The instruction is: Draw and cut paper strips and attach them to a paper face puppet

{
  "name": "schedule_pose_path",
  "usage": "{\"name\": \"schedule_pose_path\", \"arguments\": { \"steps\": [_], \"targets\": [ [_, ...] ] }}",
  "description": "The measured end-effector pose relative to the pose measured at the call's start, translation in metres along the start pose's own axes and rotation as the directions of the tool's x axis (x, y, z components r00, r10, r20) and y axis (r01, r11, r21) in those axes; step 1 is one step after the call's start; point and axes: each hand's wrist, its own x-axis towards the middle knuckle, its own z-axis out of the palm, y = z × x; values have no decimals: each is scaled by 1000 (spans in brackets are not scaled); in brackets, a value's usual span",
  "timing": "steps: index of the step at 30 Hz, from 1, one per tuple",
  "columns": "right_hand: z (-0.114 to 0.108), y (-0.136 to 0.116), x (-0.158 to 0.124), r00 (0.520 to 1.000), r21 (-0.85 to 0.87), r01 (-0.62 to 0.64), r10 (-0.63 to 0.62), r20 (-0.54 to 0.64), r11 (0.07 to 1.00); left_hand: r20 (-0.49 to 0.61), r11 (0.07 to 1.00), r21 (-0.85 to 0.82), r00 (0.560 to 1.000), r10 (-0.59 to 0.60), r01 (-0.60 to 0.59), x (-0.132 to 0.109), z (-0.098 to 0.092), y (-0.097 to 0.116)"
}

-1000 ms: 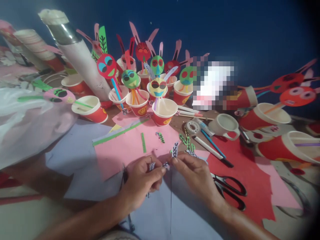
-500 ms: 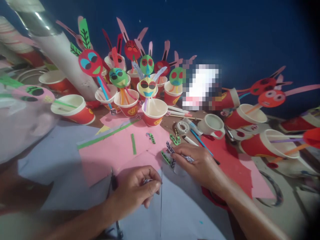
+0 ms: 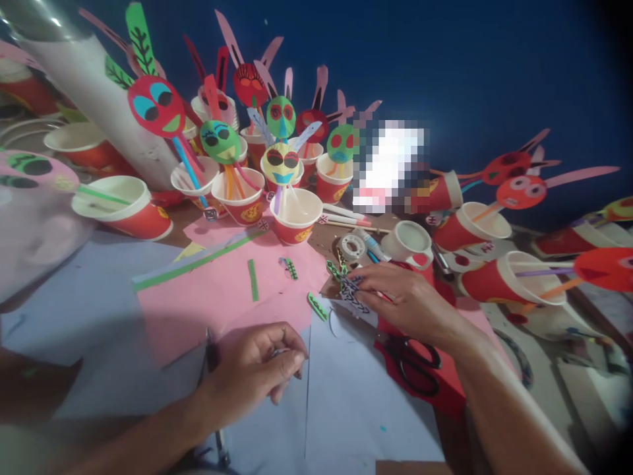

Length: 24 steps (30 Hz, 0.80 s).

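My right hand reaches over the paper, fingertips pinched on small pale paper cut-outs with dark zigzag markings. Beside them, a dark-marked green paper strip lies at the edge of the pink paper. More green cut-outs touch the far side of the pale ones. My left hand is curled above the pale blue paper; a small light piece shows between its fingers, mostly hidden. Black-handled scissors rest on red paper below my right forearm.
Several red-and-white paper cups with paper-faced straw figures line the back and right. A white mug and a tape roll stand behind my right hand. A pen lies by my left wrist.
My right hand has shifted the pale patterned cut-outs away from the green strip, which now lies apart. The scissors have come into clearer view. My left hand stays curled.
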Motion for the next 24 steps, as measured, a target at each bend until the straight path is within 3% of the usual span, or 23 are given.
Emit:
{"name": "schedule_pose_path", "arguments": {
  "steps": [4, 10, 24],
  "targets": [
    [-5, 0, 0, 1000, -21, -13, 12, -26, 1000, 3, 1000, -14, 1000, -1, 1, 0, 0, -2],
    [0, -2, 0, 997, 2, -72, 72, 41, 997, 16, 1000, -21, 1000, 12, -12, 2, -1, -4],
    [3, -6, 3, 1000, -109, 26, -24, 15, 994, 13, 1000, 15, 1000, -4, 4, 1, -1, -4]
  ]
}}
